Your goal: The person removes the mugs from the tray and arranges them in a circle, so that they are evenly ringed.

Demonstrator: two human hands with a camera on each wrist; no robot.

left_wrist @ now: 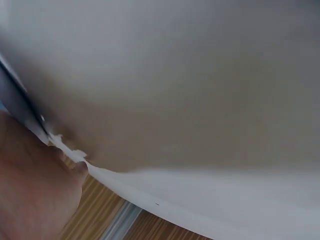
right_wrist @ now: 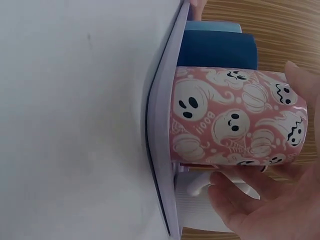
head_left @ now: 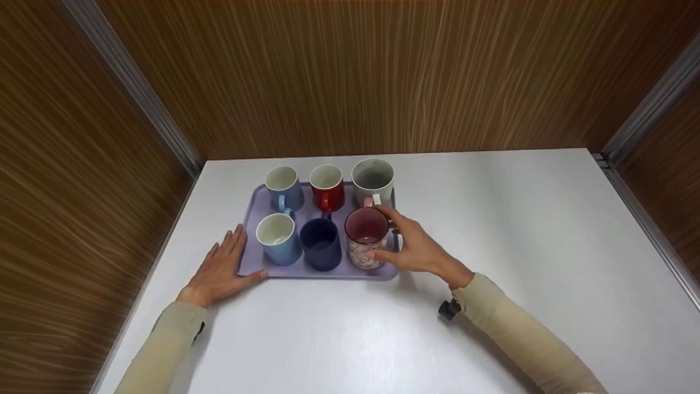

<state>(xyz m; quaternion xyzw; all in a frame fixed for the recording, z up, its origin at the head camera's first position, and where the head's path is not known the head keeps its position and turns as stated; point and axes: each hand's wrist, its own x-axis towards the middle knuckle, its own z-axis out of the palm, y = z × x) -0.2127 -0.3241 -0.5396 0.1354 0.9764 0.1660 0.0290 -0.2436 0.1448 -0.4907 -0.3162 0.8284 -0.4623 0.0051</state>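
Item: pink ghost-print mug [head_left: 367, 239], upright on the lavender tray [head_left: 251, 210], front row, right end, mouth up, long axis vertical. Right hand [head_left: 416, 247]: curled round the mug's right side, thumb on the near wall, fingers [right_wrist: 250, 200] wrapped behind on the far side; the wrist view shows the ghost-and-pumpkin pattern [right_wrist: 235, 120] filling the space between thumb and fingers. The mug lies directly to the left of this hand's palm, touching it; this hand is by far the nearer of the two. Left hand [head_left: 221, 268]: fingers straight, flat on the white desk [head_left: 492, 219], pressed against the tray's left front corner, gripping nothing. Other stock on the tray, relative to the pink mug: navy mug [head_left: 320, 243] just beside it to the left; light blue mug [head_left: 278, 238] left again; grey mug [head_left: 373, 180] directly behind; red mug [head_left: 327, 187] and a second blue mug [head_left: 283, 187] behind and to the left. Wood-grain walls [head_left: 350, 71] enclose the desk behind the tray
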